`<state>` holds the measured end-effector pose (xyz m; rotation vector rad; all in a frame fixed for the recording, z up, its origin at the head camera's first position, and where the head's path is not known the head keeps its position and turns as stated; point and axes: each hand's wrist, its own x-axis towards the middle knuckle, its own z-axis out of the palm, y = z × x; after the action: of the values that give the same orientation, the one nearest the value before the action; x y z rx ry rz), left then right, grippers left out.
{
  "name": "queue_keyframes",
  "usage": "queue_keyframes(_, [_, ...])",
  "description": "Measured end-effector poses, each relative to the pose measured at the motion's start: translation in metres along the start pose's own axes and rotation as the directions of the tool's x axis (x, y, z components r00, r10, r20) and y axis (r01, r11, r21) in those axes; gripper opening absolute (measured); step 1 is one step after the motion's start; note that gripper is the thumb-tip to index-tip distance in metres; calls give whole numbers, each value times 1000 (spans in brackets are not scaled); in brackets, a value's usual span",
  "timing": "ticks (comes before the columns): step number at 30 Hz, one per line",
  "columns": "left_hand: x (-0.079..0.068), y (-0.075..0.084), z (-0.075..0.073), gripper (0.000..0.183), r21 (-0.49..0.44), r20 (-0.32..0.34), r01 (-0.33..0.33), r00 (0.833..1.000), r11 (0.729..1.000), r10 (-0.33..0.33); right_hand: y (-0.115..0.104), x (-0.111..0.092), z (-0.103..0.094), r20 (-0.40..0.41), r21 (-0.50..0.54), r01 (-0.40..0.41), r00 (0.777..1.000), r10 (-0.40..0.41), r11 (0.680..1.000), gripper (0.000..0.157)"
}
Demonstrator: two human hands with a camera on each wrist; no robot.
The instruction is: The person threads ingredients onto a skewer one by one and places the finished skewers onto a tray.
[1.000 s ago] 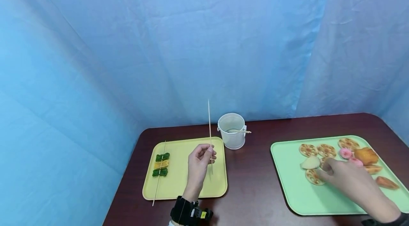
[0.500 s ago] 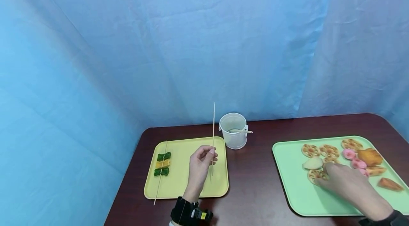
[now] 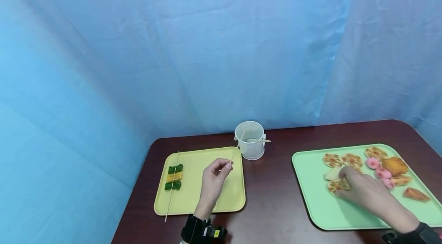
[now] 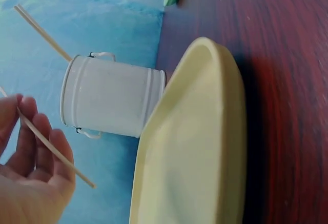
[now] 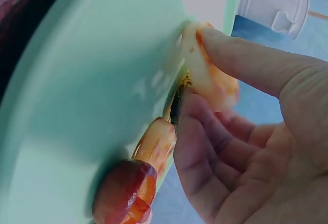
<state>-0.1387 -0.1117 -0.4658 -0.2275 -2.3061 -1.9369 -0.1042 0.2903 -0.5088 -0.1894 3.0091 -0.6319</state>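
Note:
My left hand (image 3: 213, 184) pinches a thin wooden skewer (image 4: 55, 151) between thumb and fingertips, above the right part of the yellow tray (image 3: 197, 202). That skewer slants up toward the white bucket in the head view. Over the green tray (image 3: 321, 213), my right hand (image 3: 369, 196) pinches a lotus root slice (image 5: 202, 75), thumb on one side and fingers on the other. Beside this slice lies a pale green wedge (image 3: 331, 174), partly covered by the fingers. Two more lotus root slices (image 3: 332, 160) lie just behind.
A loaded skewer (image 3: 173, 177) with green and yellow pieces lies on the left of the yellow tray, its tip past the front rim. The white bucket (image 3: 253, 151) behind holds skewers. Pink rings (image 3: 383, 173), a golden-brown piece (image 3: 395, 165) and an orange-brown wedge (image 3: 416, 194) lie right.
The skewer in my left hand has tipped from upright to slanting away toward the bucket. My right hand has closed on the front lotus root slice and shifted slightly left.

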Motion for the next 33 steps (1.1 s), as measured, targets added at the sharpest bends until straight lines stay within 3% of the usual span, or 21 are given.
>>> queue_keyframes(3, [-1,0,0,16,-9,84,-38,996,999,39,0,2,-3,6,6,9,1000,-9,1000,36])
queue_keyframes(7, [-3,3,4,17,-3,199,-118,973,993,117,-6,5,-9,-17,44,9,1000,-9,999,21])
queue_keyframes(9, [-3,3,7,17,10,238,-133,963,991,127,-12,9,-14,-23,89,9,1000,-7,996,30])
queue_keyframes(13, [-4,-3,16,17,16,304,-90,949,996,81,-26,20,-22,-44,217,0,999,10,976,38])
queue_keyframes(16, [-5,-6,24,16,30,344,-68,937,997,54,-33,25,-26,-56,340,-29,997,52,940,41])
queue_keyframes(20, [-8,-10,35,16,77,360,-80,932,994,47,-39,33,-29,-38,530,-93,990,134,843,55])
queue_keyframes(23, [-8,-18,41,16,109,354,-91,934,990,46,-44,38,-29,-39,678,-109,982,184,727,60])
queue_keyframes(25, [-8,-18,44,15,128,346,-94,937,987,44,-48,41,-29,-48,783,-93,977,210,615,55])
queue_keyframes(27, [-8,-20,46,13,144,333,-100,942,984,47,-53,44,-28,-58,879,-57,972,227,473,47])
queue_keyframes(29, [-8,-21,47,12,158,318,-101,947,982,47,-58,47,-28,-63,951,-11,971,228,309,40])
queue_keyframes(31, [-8,-23,49,10,172,307,-101,951,980,44,-63,48,-27,-69,985,31,973,220,172,35])
queue_keyframes(33, [-8,-25,50,9,181,302,-99,952,979,40,-68,50,-26,-73,996,63,979,192,57,32])
